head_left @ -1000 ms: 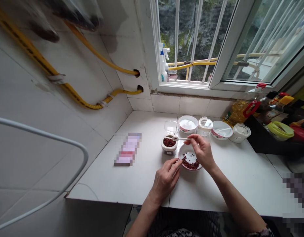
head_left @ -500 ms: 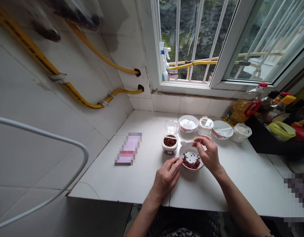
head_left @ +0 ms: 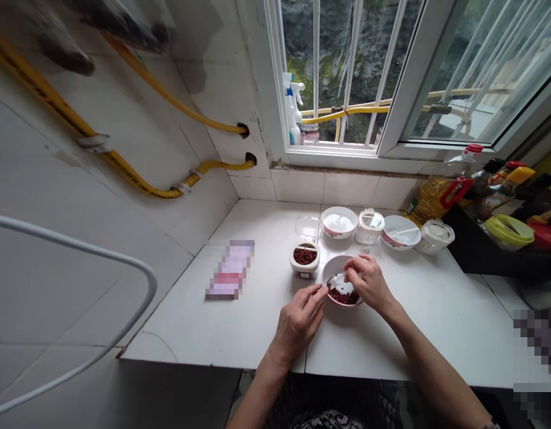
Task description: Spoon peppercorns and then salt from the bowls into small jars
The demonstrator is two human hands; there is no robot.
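Note:
A small white bowl [head_left: 334, 266] holds a heap of dark red peppercorn-like grains [head_left: 343, 297]. My left hand [head_left: 299, 322] has its fingertips on the bowl's left rim, seeming to steady it. Pinched in my right hand [head_left: 369, 285] is a small white spoon [head_left: 340, 279], its head down inside the bowl near the grains. Part of its handle is hidden by my fingers. Left of the bowl stands a white seasoning jar [head_left: 305, 269] with its clear lid [head_left: 308, 227] flipped up and the same red grains inside.
Behind are a bowl of white granules [head_left: 339, 223], a lidded jar [head_left: 370, 226], another bowl with a white spoon [head_left: 401, 233] and a second lidded jar [head_left: 435, 238]. An oil bottle [head_left: 436, 190] and several condiments stand right. A blurred pinkish packet [head_left: 232, 269] lies left.
My right hand has lowered the spoon from above the bowl's far rim into the bowl. My left hand stays at the rim. The view has shifted slightly.

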